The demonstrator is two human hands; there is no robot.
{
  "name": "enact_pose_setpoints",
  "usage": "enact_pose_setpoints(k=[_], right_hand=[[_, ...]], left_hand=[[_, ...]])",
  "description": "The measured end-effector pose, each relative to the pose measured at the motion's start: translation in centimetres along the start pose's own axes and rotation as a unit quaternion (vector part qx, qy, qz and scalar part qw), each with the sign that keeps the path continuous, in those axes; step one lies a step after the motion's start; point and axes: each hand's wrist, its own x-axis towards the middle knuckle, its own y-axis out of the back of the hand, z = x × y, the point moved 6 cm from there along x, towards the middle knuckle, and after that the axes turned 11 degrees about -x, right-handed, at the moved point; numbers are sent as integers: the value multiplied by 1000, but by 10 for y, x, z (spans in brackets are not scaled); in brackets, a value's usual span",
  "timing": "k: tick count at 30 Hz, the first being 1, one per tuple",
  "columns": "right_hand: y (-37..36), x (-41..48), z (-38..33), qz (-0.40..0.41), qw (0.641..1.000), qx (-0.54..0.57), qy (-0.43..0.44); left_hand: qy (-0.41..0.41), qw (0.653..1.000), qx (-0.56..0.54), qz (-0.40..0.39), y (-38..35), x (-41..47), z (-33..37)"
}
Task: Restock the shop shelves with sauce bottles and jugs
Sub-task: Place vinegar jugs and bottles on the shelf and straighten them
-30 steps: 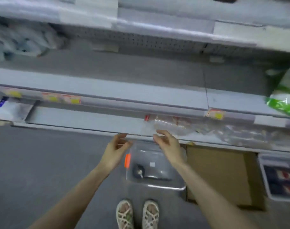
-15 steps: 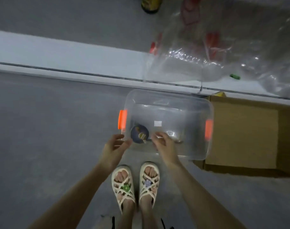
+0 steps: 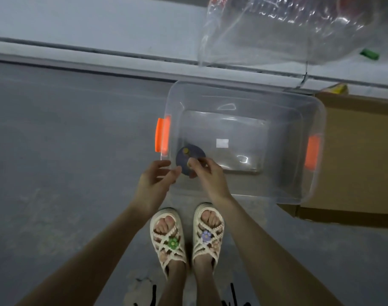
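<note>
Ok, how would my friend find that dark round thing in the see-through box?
Start at the big clear bin on the grey floor, ahead of the sandalled feet. In its near corner by the left orange handle lies the dark round thing, partly under the right hand. Nothing else inside is dark; the only other mark is a white sticker.

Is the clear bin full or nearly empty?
Nearly empty: the bin shows its bottom and only one dark round item, by the right hand.
</note>
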Motion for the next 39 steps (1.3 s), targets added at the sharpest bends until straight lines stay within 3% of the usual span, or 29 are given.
enact_pose_setpoints(k=[5, 13, 24, 30, 39], right_hand=[[0, 1, -13, 16, 998, 55, 1], [63, -43, -71, 53, 997, 35, 48], [238, -235, -260, 112, 982, -20, 153], [363, -418, -402, 191, 945, -12, 264], [541, -709, -524, 323, 855, -52, 402]], left_hand=[[1, 1000, 2, 0, 9, -2, 10], [-30, 999, 25, -19, 3, -40, 64], [-111, 981, 39, -152, -65, -216, 259], [-228, 925, 110, -283, -131, -377, 409], [-413, 777, 186, -436, -241, -642, 588]])
